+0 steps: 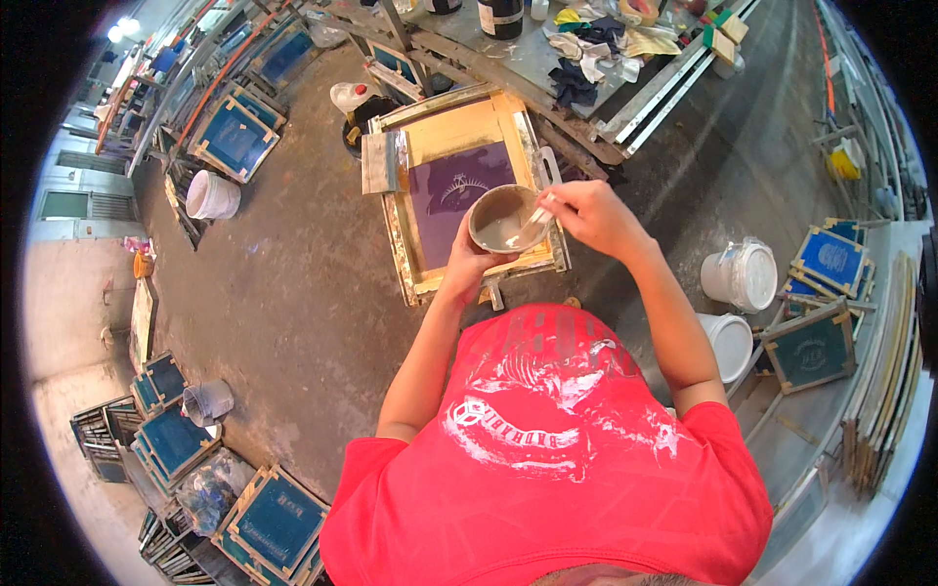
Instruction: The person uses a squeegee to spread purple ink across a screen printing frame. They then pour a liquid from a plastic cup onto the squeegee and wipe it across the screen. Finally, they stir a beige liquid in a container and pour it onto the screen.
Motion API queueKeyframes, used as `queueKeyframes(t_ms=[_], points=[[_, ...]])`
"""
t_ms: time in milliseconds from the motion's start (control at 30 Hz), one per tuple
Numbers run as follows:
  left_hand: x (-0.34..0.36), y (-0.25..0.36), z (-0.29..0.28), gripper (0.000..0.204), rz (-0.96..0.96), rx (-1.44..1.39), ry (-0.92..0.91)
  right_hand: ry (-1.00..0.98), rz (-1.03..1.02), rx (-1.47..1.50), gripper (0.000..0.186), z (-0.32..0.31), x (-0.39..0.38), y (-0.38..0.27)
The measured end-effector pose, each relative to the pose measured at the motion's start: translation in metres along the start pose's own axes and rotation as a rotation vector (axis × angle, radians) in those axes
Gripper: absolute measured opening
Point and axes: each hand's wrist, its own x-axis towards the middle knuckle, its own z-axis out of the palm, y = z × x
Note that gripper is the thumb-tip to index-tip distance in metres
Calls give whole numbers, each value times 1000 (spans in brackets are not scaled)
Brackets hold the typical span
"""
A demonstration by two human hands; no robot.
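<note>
My left hand (467, 266) is closed around the side of a round tub (483, 217) with a greyish paste inside. The tub is tilted so that its opening faces me. In my closed right hand (598, 217) is a white stirring stick (532, 230), its lower end dipped into the paste at the tub's right side. Both hands are above a screen printing frame (401, 256) with yellowish borders and a purple mesh (436, 195) bearing a pale curved design. A flat wooden-edged block (377, 164) rests across the frame's left edge.
A workbench (537, 73) with rags (576, 83) and dark containers (500, 18) stands ahead. Left of the frame is a white jug (352, 96); white buckets (740, 275) stand at right and another bucket (212, 195) at left. Blue screens (278, 523) lean around the floor's sides.
</note>
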Motion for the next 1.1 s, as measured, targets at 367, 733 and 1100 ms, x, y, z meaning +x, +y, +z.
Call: queueKeyframes(t_ms=[367,733,1100], points=[[12,0,12,95,-1,11,-26,12,-50,-13,16,-11,-4,3],[14,-4,17,100,64,38,-62,115,165,53,15,-10,-14,-12],[5,0,3,97,108,81,-51,-103,-150,-155,17,-22,-20,-12]])
